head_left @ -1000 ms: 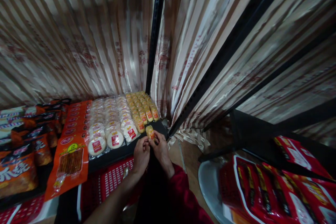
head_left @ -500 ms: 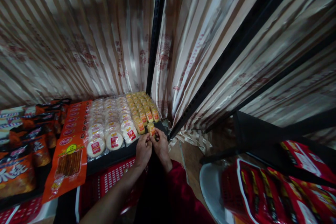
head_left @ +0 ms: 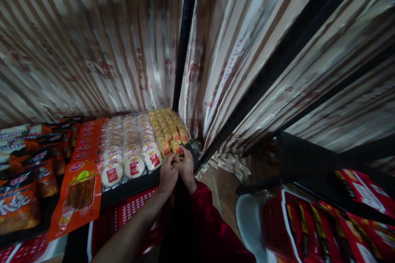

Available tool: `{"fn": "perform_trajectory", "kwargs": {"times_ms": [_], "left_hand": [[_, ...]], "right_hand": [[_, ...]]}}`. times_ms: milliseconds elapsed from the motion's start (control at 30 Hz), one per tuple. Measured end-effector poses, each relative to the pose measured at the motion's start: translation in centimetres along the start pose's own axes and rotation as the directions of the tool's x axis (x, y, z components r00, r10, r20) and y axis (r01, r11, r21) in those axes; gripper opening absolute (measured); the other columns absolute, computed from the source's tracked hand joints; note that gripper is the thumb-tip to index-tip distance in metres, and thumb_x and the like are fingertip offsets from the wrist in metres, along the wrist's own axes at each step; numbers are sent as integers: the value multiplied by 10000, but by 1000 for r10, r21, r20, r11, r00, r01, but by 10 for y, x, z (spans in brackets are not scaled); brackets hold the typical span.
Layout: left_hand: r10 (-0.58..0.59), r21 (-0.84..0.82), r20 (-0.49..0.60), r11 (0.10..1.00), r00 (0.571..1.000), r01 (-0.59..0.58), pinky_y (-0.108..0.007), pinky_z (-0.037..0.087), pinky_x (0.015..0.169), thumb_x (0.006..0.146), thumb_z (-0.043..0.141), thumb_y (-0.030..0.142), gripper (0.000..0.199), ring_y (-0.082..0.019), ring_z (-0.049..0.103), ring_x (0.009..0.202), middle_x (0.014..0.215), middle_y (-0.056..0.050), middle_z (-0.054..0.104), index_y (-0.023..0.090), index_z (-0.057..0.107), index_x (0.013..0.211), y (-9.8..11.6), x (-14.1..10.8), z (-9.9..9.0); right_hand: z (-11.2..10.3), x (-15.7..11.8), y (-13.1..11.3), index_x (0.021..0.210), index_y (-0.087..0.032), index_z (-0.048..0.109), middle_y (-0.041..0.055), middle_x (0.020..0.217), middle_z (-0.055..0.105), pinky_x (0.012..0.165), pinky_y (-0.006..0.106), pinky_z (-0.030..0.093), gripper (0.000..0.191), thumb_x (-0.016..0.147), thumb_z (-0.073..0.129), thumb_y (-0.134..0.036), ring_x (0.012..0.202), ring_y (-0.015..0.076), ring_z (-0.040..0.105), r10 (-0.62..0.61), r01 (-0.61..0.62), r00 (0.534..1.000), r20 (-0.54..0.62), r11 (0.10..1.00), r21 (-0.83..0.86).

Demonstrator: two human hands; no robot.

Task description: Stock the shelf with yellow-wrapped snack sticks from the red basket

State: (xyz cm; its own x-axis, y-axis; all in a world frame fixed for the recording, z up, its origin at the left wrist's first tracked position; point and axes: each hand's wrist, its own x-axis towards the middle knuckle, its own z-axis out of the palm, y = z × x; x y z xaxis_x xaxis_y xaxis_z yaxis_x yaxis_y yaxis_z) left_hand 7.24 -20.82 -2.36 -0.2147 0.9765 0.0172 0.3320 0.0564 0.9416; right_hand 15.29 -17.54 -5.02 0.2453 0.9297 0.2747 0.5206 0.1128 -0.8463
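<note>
Pinches a yellow packet [head_left: 175,146] in the right hand [head_left: 186,163], with the left hand [head_left: 168,170] bunched at its near edge, cannot tell if gripping too. Holds it at the near end of the yellow rows [head_left: 166,123] along the black shelf [head_left: 145,180]. Shows, to the left, white round cakes [head_left: 135,167], an orange sheet [head_left: 82,152] and orange bags [head_left: 20,203]; far behind, a striped curtain [head_left: 101,49]; near right, a red basket [head_left: 273,222]

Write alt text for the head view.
Left hand and right hand touch a yellow packet fronting rows of similar packets on a black shelf. Left of them: round white packets and an orange pack. Lower right: red packets in a basket.
</note>
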Motion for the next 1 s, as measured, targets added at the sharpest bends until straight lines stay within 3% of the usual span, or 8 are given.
{"fn": "perform_trajectory", "kwargs": {"times_ms": [200,533,1000], "left_hand": [[14,-14,-4,1000,1000,-14,-367,347,1069,703,442,47,413,-214,511,1183,1221,-135,588,103,624,1069,-1,2,1],[-31,-74,-8,997,999,31,-348,425,998,776,469,134,287,-196,490,1202,1277,-85,546,183,657,988,9,3,-2],[61,-45,-12,997,998,-62,-381,366,1054,746,440,95,303,-192,528,1155,1185,-89,609,170,657,945,-2,2,-1]], "right_hand": [[5,3,1,1104,-161,630,115,1024,587,687,312,553,393,723,561,-225,919,217,556,22,-24,1000,18,995,93],[13,8,3,1102,-190,643,108,1033,581,736,353,552,409,702,561,-182,925,223,541,9,-11,1000,14,986,169],[13,3,10,1063,-156,588,113,1074,564,781,315,553,336,738,520,-207,983,189,560,-7,1,1000,21,962,271]]}}
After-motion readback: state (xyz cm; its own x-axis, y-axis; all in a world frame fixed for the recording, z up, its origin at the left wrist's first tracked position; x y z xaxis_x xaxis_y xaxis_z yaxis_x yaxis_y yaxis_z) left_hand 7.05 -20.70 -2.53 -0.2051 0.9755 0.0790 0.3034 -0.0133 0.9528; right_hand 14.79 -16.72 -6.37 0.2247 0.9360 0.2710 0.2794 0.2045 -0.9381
